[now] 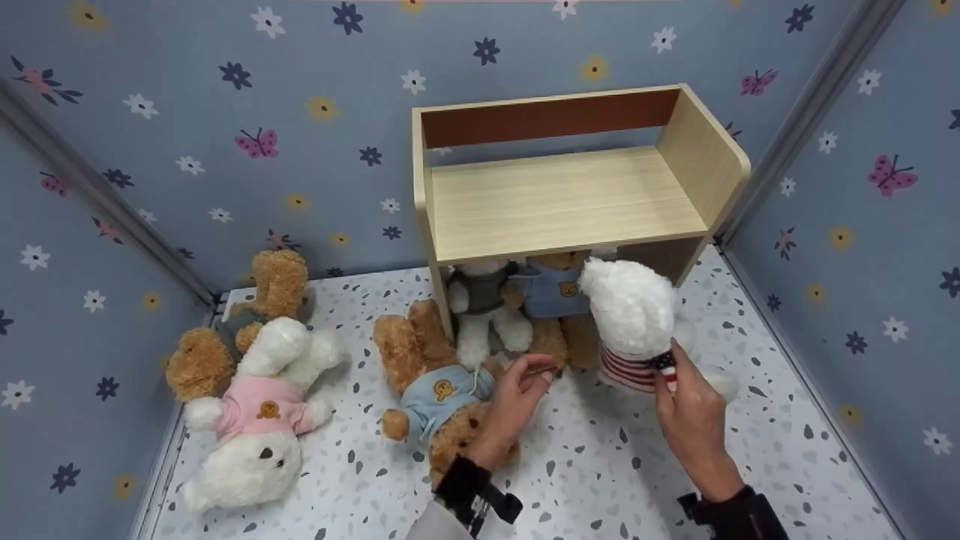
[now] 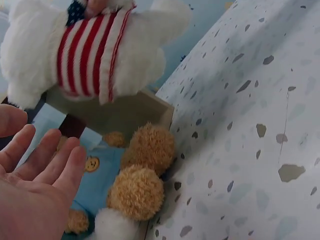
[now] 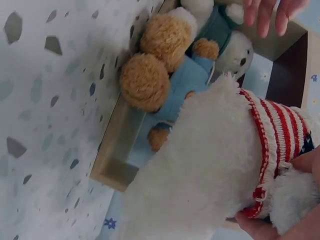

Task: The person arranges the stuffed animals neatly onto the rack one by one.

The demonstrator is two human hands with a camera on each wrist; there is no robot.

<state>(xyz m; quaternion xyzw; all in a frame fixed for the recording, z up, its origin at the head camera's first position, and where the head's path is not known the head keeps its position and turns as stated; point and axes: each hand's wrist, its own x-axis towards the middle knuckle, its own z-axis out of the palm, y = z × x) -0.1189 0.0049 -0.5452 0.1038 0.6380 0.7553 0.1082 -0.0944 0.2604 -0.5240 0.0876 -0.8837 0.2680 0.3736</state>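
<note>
My right hand (image 1: 694,420) grips a white teddy bear (image 1: 634,307) by its red-and-white striped sweater, near the dark starred part. The bear is held in front of the right part of a wooden shelf (image 1: 570,202). My left hand (image 1: 514,405) is held out with nothing in it, fingers loosely extended, above a brown teddy bear (image 1: 427,412) in a light blue hoodie lying on the floor. Under the shelf board sit a white bear (image 1: 484,296) in a dark green top and a brown bear (image 1: 555,289) in blue, side by side; the board partly hides their heads.
At the left, a white bear (image 1: 259,405) in a pink top lies on the speckled floor (image 1: 592,487). Behind it, a brown bear (image 1: 199,364) lies partly covered by it. Blue flowered walls (image 1: 300,150) enclose the back and both sides.
</note>
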